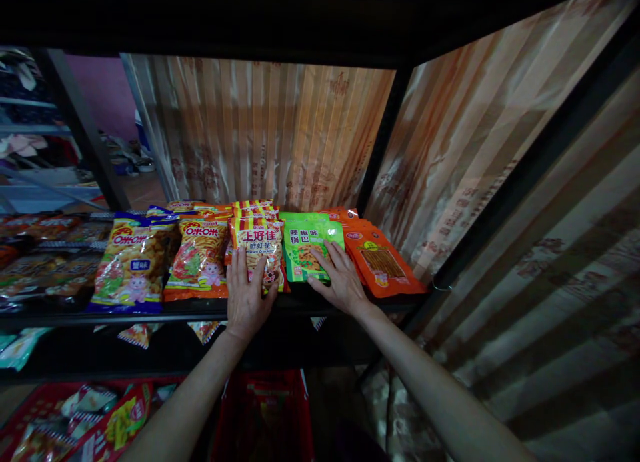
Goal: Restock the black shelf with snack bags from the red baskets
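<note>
My left hand point(249, 295) lies with spread fingers against the front of a red and yellow prawn cracker bag point(259, 239) on the shelf. Fingers apart, my right hand point(340, 279) rests on the right side of a green snack pouch point(303, 234). The two packs stand side by side, leaning back. Left of them are an orange snack bag point(196, 252) and a blue-edged snack bag point(135, 259). Flat orange pouches point(383, 259) lean in a stack just right of the green pouch. Neither hand is wrapped round anything.
A black shelf edge point(200, 310) runs below the packs, with a dark post point(385, 139) at the back corner. Striped curtains point(270, 129) hang behind and to the right. Below stand a red basket point(43, 399) of snack bags and a red bin point(306, 409).
</note>
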The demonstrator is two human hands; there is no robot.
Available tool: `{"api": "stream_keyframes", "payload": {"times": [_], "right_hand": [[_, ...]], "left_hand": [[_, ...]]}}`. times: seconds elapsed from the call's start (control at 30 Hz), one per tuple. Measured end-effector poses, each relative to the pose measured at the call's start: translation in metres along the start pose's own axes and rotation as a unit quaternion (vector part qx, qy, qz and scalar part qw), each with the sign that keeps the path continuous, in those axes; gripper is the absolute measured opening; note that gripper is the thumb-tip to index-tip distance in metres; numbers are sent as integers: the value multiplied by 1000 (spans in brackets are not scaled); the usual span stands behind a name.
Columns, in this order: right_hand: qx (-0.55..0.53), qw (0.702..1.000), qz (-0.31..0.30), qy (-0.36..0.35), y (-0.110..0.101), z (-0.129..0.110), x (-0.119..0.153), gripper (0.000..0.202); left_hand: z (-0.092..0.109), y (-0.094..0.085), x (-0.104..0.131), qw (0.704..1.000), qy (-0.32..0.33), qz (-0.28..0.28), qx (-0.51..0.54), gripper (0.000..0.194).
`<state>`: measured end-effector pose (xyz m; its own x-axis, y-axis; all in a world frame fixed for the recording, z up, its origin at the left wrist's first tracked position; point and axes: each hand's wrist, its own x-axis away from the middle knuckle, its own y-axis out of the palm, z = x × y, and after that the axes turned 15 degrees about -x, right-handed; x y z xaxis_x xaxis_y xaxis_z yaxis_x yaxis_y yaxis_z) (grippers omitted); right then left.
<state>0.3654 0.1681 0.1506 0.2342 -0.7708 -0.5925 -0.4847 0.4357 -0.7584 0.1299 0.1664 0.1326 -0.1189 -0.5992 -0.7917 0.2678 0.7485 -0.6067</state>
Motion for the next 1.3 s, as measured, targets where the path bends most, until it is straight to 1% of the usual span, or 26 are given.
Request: {"api": "stream_keyframes", "payload": {"times": [0.17, 0.3, 0.47, 0.77, 0.87, 1.03, 1.3], "right_hand": [[-3, 1000, -7, 7, 1, 1, -2, 60], [1, 1000, -6, 9, 2, 0, -4, 59], [4, 1000, -18, 8, 1, -2, -6, 63], [-2, 999, -23, 36, 1, 3, 1, 72], [-4, 999, -31, 35, 0, 4, 2, 74], [2, 999, -29, 26, -1, 2, 5, 77], [7, 999, -27, 31, -3, 2, 11, 78]], "left_hand": [[-4, 2, -2, 1000, 8, 1, 21, 50], [-5, 1, -6, 1000, 11, -11, 22, 49], [-6, 0, -8, 1000, 13, -9, 17, 47], [-8, 0, -3, 1000, 25, -11, 9, 56], [-8, 0, -2, 1000, 27, -12, 6, 58], [-10, 0, 0, 999, 36, -11, 10, 61], [-12, -5, 6, 999, 44, -19, 6, 62]]}}
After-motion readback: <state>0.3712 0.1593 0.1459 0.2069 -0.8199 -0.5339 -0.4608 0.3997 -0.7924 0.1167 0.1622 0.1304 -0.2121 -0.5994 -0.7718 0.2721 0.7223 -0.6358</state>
